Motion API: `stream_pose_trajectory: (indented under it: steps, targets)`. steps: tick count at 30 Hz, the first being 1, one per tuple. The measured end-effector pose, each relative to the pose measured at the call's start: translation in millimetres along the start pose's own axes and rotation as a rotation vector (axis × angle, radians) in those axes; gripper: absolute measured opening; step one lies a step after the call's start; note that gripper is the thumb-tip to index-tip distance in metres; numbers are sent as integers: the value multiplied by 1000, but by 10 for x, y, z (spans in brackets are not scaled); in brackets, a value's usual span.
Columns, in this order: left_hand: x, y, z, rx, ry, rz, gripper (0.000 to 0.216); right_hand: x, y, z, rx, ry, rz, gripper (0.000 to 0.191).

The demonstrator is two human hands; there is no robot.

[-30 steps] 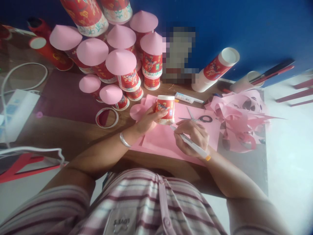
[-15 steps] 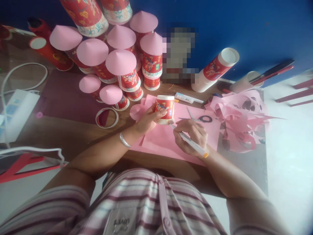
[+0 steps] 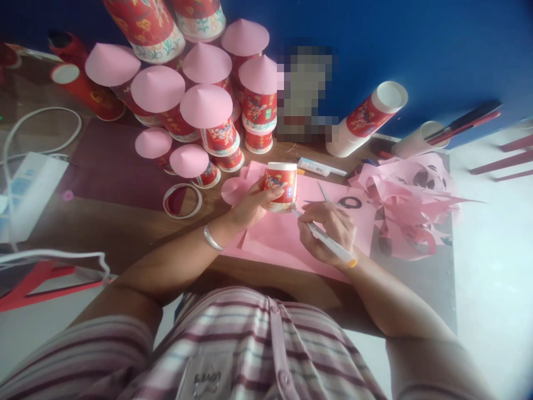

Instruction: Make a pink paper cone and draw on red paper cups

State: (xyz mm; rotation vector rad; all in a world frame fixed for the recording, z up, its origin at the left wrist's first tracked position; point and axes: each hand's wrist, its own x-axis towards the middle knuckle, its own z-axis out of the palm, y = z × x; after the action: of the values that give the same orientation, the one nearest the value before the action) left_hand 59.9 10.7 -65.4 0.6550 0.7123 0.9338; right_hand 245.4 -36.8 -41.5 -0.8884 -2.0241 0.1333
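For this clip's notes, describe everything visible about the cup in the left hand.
The cup looks like paper: a plain white band on top, a red middle printed with a colourful figure and a small blue patch, and a pale, marked band at the bottom. It is held roughly vertical above the pink paper, the left hand gripping its side, thumb across the front. A white pen's tip is at its lower right edge; contact is unclear.

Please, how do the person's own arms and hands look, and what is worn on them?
The left hand and right hand are bare, without gloves. A silvery, textured bracelet circles the left wrist. Pale short sleeves have dark reddish stripes.
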Motion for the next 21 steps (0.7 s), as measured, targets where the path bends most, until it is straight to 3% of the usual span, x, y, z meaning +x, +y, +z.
stream_pose_trajectory:
  steps: [14, 21]
  targets:
    - [11, -40, -61, -31, 10, 47, 20, 54, -39, -1, 156, 21, -97, 25]
    - [28, -39, -66, -85, -12, 45, 26, 44, -32, 24, 177, 8, -97, 27]
